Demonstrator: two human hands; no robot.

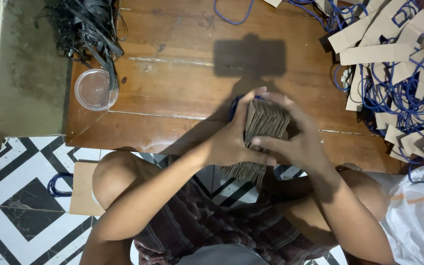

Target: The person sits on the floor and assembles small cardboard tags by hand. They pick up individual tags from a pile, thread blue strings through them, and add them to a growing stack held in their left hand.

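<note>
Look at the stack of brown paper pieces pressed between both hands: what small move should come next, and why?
Probably tap the stack of brown paper pieces down on the wooden table to square it. The left hand and right hand squeeze it from both sides just above the table edge, yet its lower sheets fan out unevenly.

Matt brown paper stack (266, 120), glossy worn wooden table (182, 93), clear plastic lid (95, 89).

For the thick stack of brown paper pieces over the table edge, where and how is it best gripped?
Probably at the stack's upper half, squeezed from both flat faces, as the left hand and right hand do: loose layers fan out at the bottom, so side pressure keeps them together.
</note>
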